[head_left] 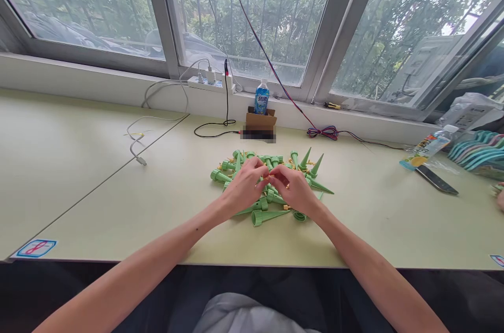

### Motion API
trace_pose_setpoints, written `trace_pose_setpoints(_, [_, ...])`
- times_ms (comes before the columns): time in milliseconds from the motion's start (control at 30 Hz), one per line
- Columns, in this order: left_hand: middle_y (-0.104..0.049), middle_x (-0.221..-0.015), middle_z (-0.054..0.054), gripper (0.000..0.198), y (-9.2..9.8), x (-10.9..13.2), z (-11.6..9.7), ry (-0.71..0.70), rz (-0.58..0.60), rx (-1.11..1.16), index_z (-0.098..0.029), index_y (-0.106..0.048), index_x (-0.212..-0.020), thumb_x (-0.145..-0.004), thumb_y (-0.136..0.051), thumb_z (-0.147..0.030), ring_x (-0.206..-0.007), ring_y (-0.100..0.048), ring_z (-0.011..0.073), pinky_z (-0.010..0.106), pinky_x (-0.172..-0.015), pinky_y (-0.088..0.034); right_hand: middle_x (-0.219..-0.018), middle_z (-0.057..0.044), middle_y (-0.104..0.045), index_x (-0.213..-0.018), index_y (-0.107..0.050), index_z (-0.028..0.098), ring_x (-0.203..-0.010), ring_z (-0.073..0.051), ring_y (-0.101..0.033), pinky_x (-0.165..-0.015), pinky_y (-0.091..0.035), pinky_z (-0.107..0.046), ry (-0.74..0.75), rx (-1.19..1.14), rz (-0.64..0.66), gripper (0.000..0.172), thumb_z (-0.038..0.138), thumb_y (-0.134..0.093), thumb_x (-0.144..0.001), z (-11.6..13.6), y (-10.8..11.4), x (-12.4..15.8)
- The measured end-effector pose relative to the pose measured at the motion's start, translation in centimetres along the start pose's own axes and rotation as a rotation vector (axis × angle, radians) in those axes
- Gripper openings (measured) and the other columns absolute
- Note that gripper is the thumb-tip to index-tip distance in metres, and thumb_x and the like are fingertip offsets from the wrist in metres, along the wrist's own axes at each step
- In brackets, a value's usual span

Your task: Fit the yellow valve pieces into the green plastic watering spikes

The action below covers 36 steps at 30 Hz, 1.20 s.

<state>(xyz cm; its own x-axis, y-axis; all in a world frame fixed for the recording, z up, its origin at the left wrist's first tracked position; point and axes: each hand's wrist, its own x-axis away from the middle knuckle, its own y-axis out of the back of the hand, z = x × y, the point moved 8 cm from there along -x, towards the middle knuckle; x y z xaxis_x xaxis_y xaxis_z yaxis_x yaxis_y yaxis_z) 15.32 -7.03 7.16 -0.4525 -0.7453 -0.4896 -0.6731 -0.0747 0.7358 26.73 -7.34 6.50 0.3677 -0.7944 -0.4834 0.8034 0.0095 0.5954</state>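
Observation:
A heap of green plastic watering spikes, with small yellow-orange pieces among them, lies on the table in front of me. Over the middle of the heap, my left hand and my right hand meet at the fingertips. Both are closed in a pinch around a tiny orange piece, mostly covered by the fingers. Its exact kind cannot be made out. Several spikes, such as one pointing right, stick out around my hands; others are hidden beneath them.
Behind the heap, a blue-labelled bottle stands in a cardboard box. Cables and a power strip are along the window. At right are a tilted bottle, a phone and another person's hand.

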Motion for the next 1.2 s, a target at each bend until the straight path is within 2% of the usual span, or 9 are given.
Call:
trace_pose_setpoints(133, [-0.054, -0.101, 0.008, 0.014, -0.15, 0.0, 0.07, -0.021, 0.0, 0.012, -0.018, -0.057, -0.081, -0.092, -0.049, -0.019, -0.098, -0.054, 0.0226, 0.039, -0.082, -0.05, -0.067, 0.002, -0.058, -0.089, -0.059, 0.02, -0.058, -0.012, -0.047, -0.056, -0.038, -0.024, 0.009, 0.01, -0.014, 0.011, 0.027, -0.052, -0.095, 0.02, 0.03, -0.02])
trace_pose_setpoints(233, [-0.056, -0.118, 0.011, 0.016, -0.05, 0.08, 0.15, -0.015, -0.008, 0.022, -0.018, -0.06, -0.083, -0.093, -0.047, -0.019, -0.111, -0.055, 0.0259, 0.044, -0.089, -0.051, -0.068, 0.001, -0.06, -0.091, -0.059, 0.02, -0.059, -0.013, -0.049, -0.057, -0.039, -0.025, 0.008, 0.006, -0.008, 0.011, 0.027, -0.051, -0.095, 0.06, 0.01, 0.01])
trace_pose_setpoints(367, [-0.049, -0.137, 0.013, 0.019, 0.19, 0.19, 0.12, 0.001, -0.009, 0.009, -0.018, -0.063, -0.085, -0.094, -0.046, -0.021, -0.126, -0.051, 0.0303, 0.047, -0.096, -0.05, -0.069, -0.001, -0.063, -0.091, -0.06, 0.02, -0.059, -0.014, -0.051, -0.057, -0.041, -0.025, 0.007, 0.007, -0.015, 0.013, 0.028, -0.051, -0.095, 0.1, 0.13, 0.01])
trace_pose_setpoints(567, [-0.043, -0.144, 0.012, 0.019, 0.23, 0.3, 0.29, 0.024, -0.017, 0.02, -0.019, -0.064, -0.089, -0.094, -0.046, -0.019, -0.12, -0.057, 0.0307, 0.046, -0.09, -0.054, -0.069, -0.001, -0.062, -0.091, -0.06, 0.02, -0.058, -0.014, -0.051, -0.057, -0.041, -0.026, 0.008, -0.003, -0.029, 0.016, 0.032, -0.05, -0.096, 0.16, 0.25, -0.02])
trace_pose_setpoints(667, [-0.042, -0.144, 0.012, 0.018, 0.25, 0.34, 0.21, 0.021, -0.02, 0.043, -0.019, -0.062, -0.087, -0.095, -0.046, -0.018, -0.123, -0.056, 0.0297, 0.044, -0.09, -0.053, -0.069, -0.001, -0.062, -0.091, -0.059, 0.02, -0.059, -0.013, -0.052, -0.057, -0.041, -0.025, 0.008, -0.015, -0.033, 0.016, 0.033, -0.05, -0.096, 0.3, 0.32, -0.01])
trace_pose_setpoints(833, [-0.039, -0.146, 0.013, 0.014, 0.33, 0.34, 0.4, 0.045, -0.034, 0.048, -0.018, -0.06, -0.087, -0.095, -0.049, -0.019, -0.113, -0.061, 0.0265, 0.044, -0.09, -0.051, -0.069, -0.001, -0.062, -0.091, -0.059, 0.02, -0.058, -0.013, -0.053, -0.057, -0.042, -0.026, -0.003, -0.018, -0.039, 0.016, 0.032, -0.05, -0.096, 0.36, 0.39, 0.0])
trace_pose_setpoints(1200, [-0.039, -0.146, 0.012, 0.006, 0.78, 0.24, 0.3, 0.057, -0.081, 0.028, -0.021, -0.062, -0.093, -0.09, -0.057, -0.018, -0.127, -0.05, 0.0297, 0.045, -0.092, -0.049, -0.067, 0.0, -0.06, -0.091, -0.059, 0.02, -0.057, -0.013, -0.052, -0.057, -0.042, -0.026, -0.01, -0.022, -0.04, 0.018, 0.035, -0.05, -0.096, 0.13, 0.28, 0.02])
